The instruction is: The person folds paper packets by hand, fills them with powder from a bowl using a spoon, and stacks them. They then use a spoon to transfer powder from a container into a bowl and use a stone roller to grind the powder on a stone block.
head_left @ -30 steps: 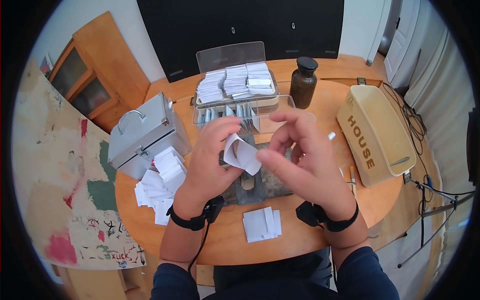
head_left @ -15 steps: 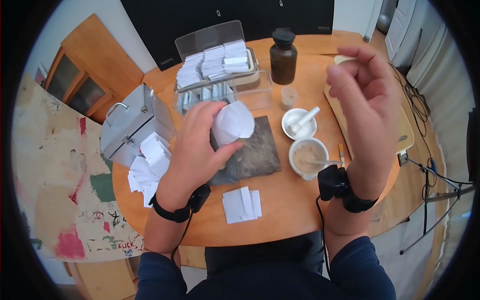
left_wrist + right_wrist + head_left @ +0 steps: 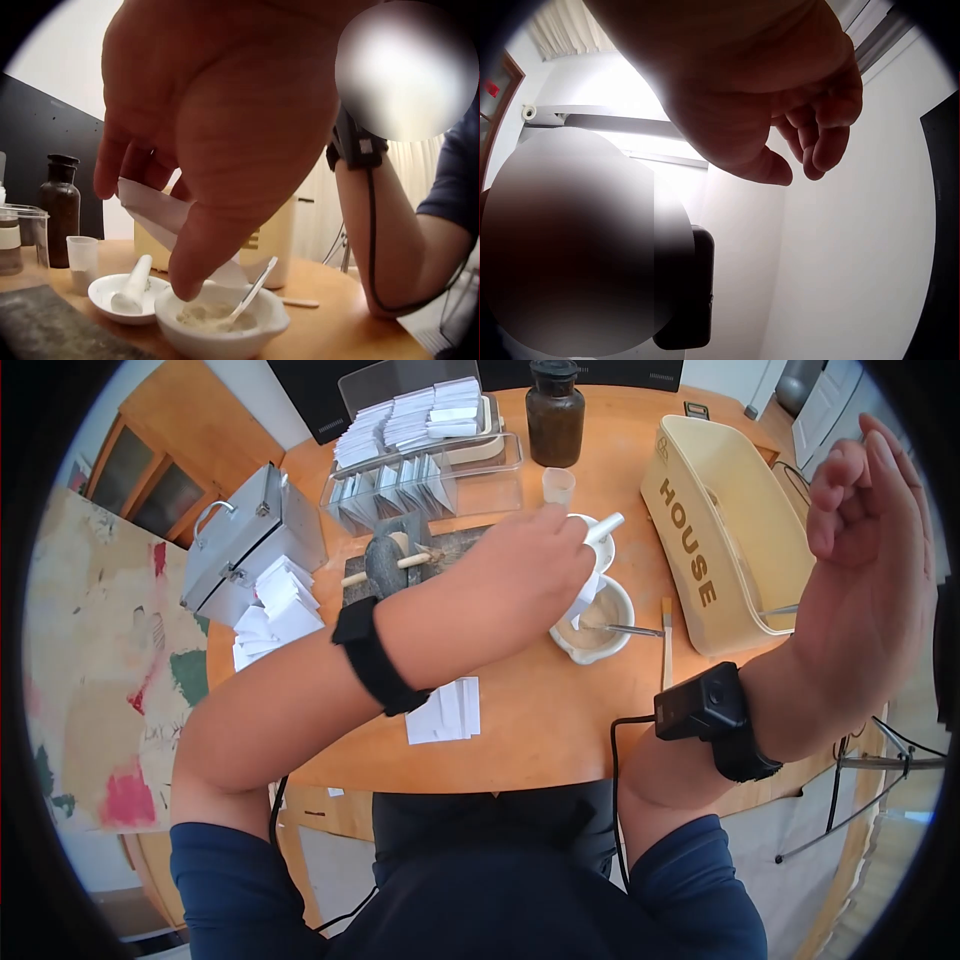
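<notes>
My left hand (image 3: 530, 570) pinches a white paper pouch (image 3: 156, 210) between thumb and fingers. It holds the paper low over a white mortar (image 3: 221, 343) of pale brown powder (image 3: 206, 316). A spoon (image 3: 255, 286) leans in that powder with its handle over the rim. Behind the mortar, a white pestle (image 3: 135, 283) rests in a small white dish (image 3: 105, 298). My right hand (image 3: 850, 560) is raised at the right side of the head view, fingers loosely curled with nothing in them. The right wrist view shows the same hand (image 3: 772, 97) against a pale wall.
A cream bin (image 3: 690, 550) marked HOUSE stands at the right, beside a brush (image 3: 667, 640). Behind are a dark bottle (image 3: 555, 420), a plastic cup (image 3: 559, 486) and a box of packets (image 3: 410, 420). Folded papers (image 3: 450, 710) lie in front; a metal case (image 3: 240, 540) stands left.
My left hand has carried the paper rightward from over the dark board to the mortar, tilting it downward. My right hand has moved away from the paper, up and to the right.
</notes>
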Demonstrator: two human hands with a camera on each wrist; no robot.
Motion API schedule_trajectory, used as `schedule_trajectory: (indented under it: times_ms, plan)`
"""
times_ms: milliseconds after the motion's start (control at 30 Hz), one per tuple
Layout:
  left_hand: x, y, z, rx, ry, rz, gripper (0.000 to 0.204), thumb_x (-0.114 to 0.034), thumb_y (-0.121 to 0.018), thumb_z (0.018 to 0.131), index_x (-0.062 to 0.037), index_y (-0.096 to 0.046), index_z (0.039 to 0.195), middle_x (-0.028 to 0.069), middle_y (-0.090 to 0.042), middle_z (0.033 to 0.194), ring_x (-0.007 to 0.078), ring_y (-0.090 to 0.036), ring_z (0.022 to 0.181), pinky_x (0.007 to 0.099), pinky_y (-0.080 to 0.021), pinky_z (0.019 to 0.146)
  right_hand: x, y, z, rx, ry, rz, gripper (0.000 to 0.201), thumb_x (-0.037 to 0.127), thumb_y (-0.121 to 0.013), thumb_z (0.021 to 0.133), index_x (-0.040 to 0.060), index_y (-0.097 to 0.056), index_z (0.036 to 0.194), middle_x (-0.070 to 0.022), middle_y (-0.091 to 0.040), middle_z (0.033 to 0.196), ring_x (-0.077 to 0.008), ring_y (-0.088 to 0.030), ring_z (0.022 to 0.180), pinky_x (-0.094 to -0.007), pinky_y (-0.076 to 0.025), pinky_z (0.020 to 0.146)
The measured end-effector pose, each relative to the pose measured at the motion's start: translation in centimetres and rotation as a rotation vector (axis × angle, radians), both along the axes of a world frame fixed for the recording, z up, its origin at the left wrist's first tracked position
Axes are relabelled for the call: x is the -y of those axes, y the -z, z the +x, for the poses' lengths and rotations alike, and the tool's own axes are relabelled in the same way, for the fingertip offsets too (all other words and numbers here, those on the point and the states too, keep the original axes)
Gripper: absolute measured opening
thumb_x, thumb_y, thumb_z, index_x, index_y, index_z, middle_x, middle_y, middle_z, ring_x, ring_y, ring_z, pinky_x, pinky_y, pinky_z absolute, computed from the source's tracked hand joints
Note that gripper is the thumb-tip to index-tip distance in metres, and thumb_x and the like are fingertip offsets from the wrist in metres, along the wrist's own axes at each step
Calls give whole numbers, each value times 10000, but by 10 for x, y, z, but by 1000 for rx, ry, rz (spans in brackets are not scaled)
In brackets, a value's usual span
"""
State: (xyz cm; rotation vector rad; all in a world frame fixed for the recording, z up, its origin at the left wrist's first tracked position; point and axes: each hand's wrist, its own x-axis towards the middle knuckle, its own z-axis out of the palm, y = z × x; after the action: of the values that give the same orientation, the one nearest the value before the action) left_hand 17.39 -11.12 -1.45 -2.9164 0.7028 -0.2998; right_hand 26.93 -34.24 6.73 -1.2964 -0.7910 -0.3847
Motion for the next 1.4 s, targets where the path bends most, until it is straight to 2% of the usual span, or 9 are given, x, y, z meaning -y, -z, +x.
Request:
schedule_trajectory:
  times_ms: [433, 500, 867, 1000, 1167, 1267, 1300, 1367, 1400]
  plan:
    - [31, 8, 15, 150, 118, 283, 163, -126, -637, 726, -15, -656, 844, 68, -542, 915, 203, -496, 933, 277, -450, 742, -2, -4, -15, -194, 18, 140, 285, 163, -599, 946, -26, -544, 1152, -96, -607, 806, -95, -514, 619, -176, -379, 502]
    - [37, 4, 15, -70, 49, 375, 177, -146, -631, 735, -28, -682, 856, 67, -544, 939, 208, -489, 946, 291, -433, 733, -8, -7, -22, -192, 54, 177, 273, 166, -627, 929, -9, -549, 1124, -109, -623, 784, -95, -514, 578, -173, -380, 475]
    - [60, 17, 2, 141, -117, 377, 197, -168, -636, 743, -28, -688, 871, 63, -536, 903, 219, -476, 908, 292, -389, 697, -19, -8, -20, -163, 51, 291, 221, 149, -653, 912, 19, -550, 1059, -118, -646, 715, -97, -523, 503, -159, -384, 435]
    - [52, 16, 1, 77, -165, 331, 196, -156, -658, 711, -20, -669, 851, 78, -536, 901, 221, -478, 909, 295, -390, 717, -3, 2, -13, -110, -68, 161, 327, 149, -519, 988, -62, -519, 1239, -60, -567, 869, -86, -494, 711, -183, -364, 566]
    - [39, 24, -6, 17, -164, 184, 208, -135, -659, 690, -24, -639, 865, 99, -538, 895, 260, -497, 925, 335, -412, 743, -13, 1, -20, -168, 94, 186, 304, 137, -525, 980, -72, -546, 1199, -48, -565, 836, -73, -470, 659, -181, -339, 538]
    - [22, 19, -6, 99, -134, -200, 265, -121, -646, 725, -23, -597, 967, 128, -544, 893, 324, -515, 929, 420, -432, 791, -29, -6, -32, -194, 243, 190, 270, 131, -577, 928, -50, -608, 1126, -4, -592, 795, -22, -452, 599, -160, -342, 549]
    - [14, 19, -6, 49, -192, -216, 241, -103, -642, 751, -26, -576, 970, 143, -551, 892, 347, -518, 932, 439, -434, 819, -35, -1, -31, -158, 91, 284, 234, 70, -607, 885, -18, -629, 1101, 14, -589, 800, -10, -472, 628, -155, -366, 574]
    - [12, 1, -6, 148, -172, -249, 332, -92, -721, 692, -33, -589, 991, 159, -580, 930, 359, -557, 885, 404, -468, 756, -44, 5, -26, -181, -90, 163, 174, 26, -644, 860, 34, -613, 1031, 38, -591, 765, -27, -525, 675, -196, -438, 621]
    - [31, 2, 16, 155, -102, -276, 332, -92, -721, 692, -33, -589, 991, 159, -580, 930, 359, -557, 885, 404, -468, 756, -58, 5, -26, -114, -75, 207, 137, 112, -650, 806, 42, -566, 889, -105, -573, 579, -291, -613, 571, -391, -483, 567]
